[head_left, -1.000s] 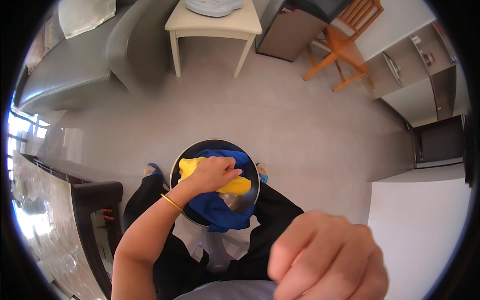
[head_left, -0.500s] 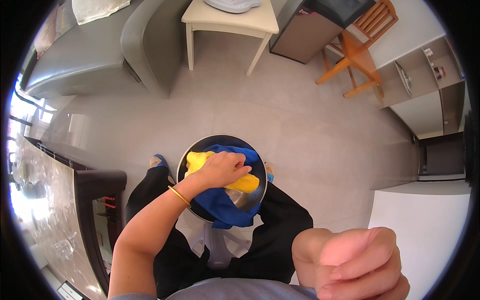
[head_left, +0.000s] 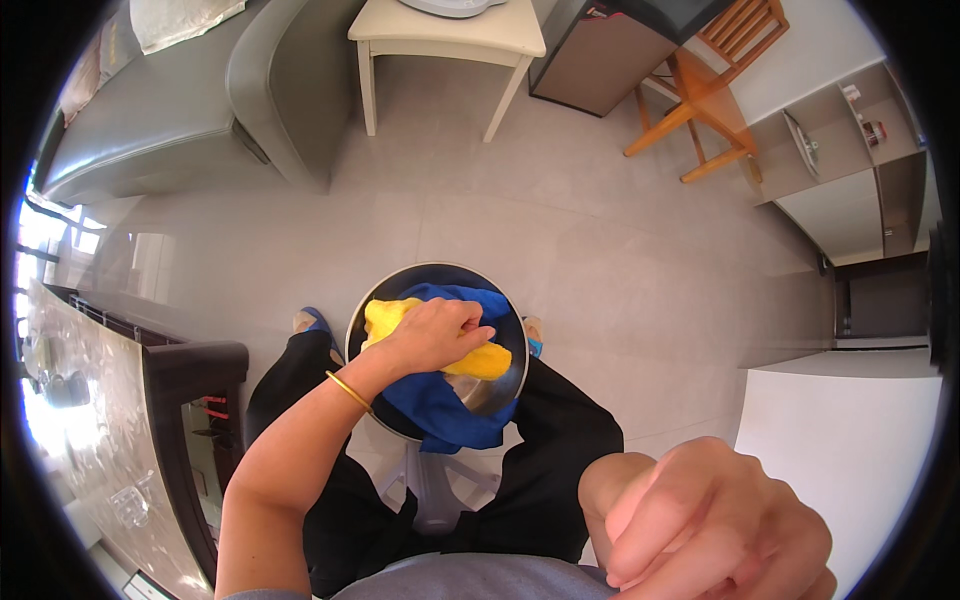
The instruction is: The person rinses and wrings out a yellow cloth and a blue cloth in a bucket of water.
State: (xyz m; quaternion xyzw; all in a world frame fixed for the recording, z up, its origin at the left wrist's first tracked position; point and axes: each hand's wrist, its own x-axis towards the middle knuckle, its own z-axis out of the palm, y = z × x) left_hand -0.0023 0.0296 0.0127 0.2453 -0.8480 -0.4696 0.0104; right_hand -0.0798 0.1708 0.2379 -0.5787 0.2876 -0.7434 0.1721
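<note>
A round, dark-walled pan [head_left: 352, 335] with a pale rim sits between my knees. A blue cloth [head_left: 445, 415] lines part of it and hangs over its near edge. On top lies a bunched yellow cloth [head_left: 488, 361], and my left hand [head_left: 437, 333] grips it, fingers curled down into it. A shiny metallic patch [head_left: 485, 393] shows beside the yellow cloth. My right hand [head_left: 715, 525] is raised close in at the lower right, curled into a fist and apart from the pan. Nothing shows between its fingers.
Below the pan is a grey plastic stool [head_left: 432, 495]. A dark-framed table [head_left: 195, 350] stands at my left and a white cabinet [head_left: 835, 420] at my right. Farther off are a grey sofa [head_left: 170, 130], a white table [head_left: 450, 30] and a wooden chair [head_left: 705, 90].
My right fist has turned, now showing more of the backs of its fingers. The left hand stays on the yellow cloth. The whole view has shifted slightly.
</note>
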